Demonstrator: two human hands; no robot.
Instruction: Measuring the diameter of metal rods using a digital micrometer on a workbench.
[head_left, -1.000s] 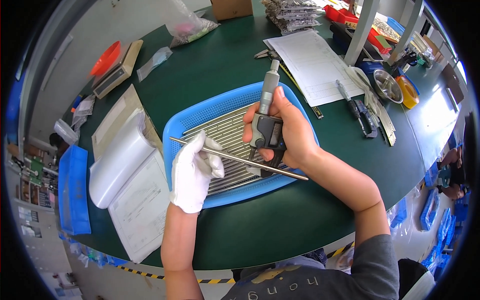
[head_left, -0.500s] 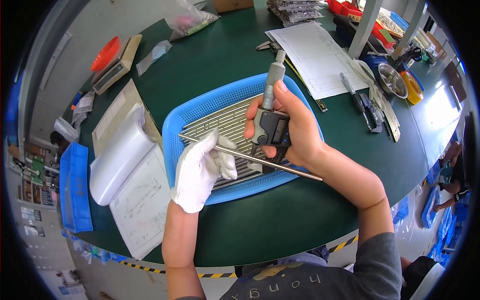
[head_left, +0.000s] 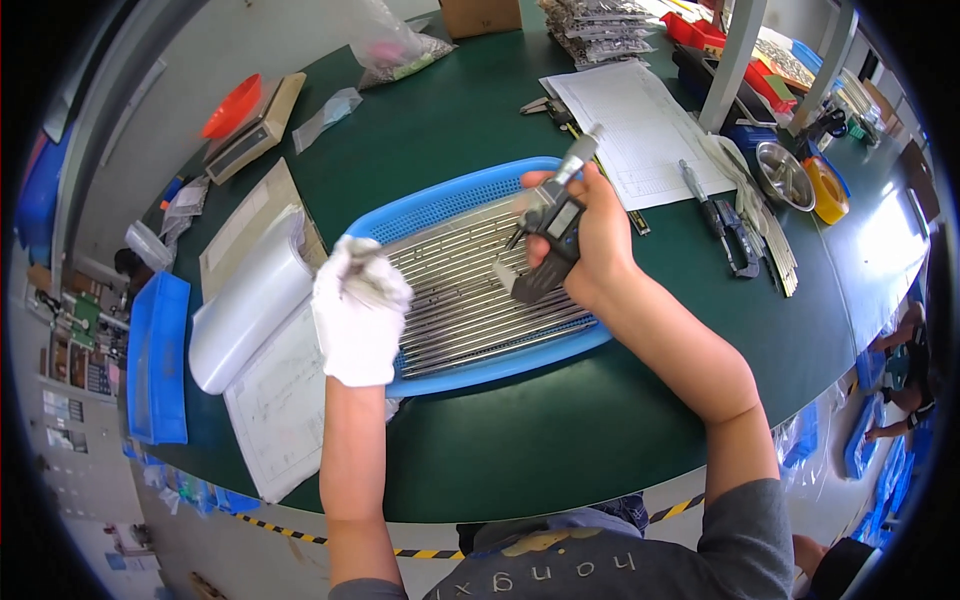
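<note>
A digital outside micrometer (head_left: 560,226) with a grey barrel and dark frame is gripped in my bare right hand (head_left: 604,232). It tilts over the blue perforated basket (head_left: 455,188), its barrel pointing up and to the right. Many thin steel rods (head_left: 490,290) lie side by side in the basket, running roughly left to right. My left hand (head_left: 360,315), in a white glove, is raised at the basket's left rim. Its fingers are curled together and slightly blurred. No rod sticks out of it, and the inside of the grip is hidden.
Left of the basket lie drawing sheets (head_left: 270,410), a rolled clear plastic sheet (head_left: 250,310) and a blue tray (head_left: 158,360). A scale (head_left: 255,125) stands far left. To the right are a paper form (head_left: 640,140), a second micrometer (head_left: 722,225), a caliper (head_left: 550,108) and a metal bowl (head_left: 785,175).
The rod held in my left glove has left that hand. My left hand moved left, away from the micrometer. My right hand tilted the micrometer to the right, keeping hold of it.
</note>
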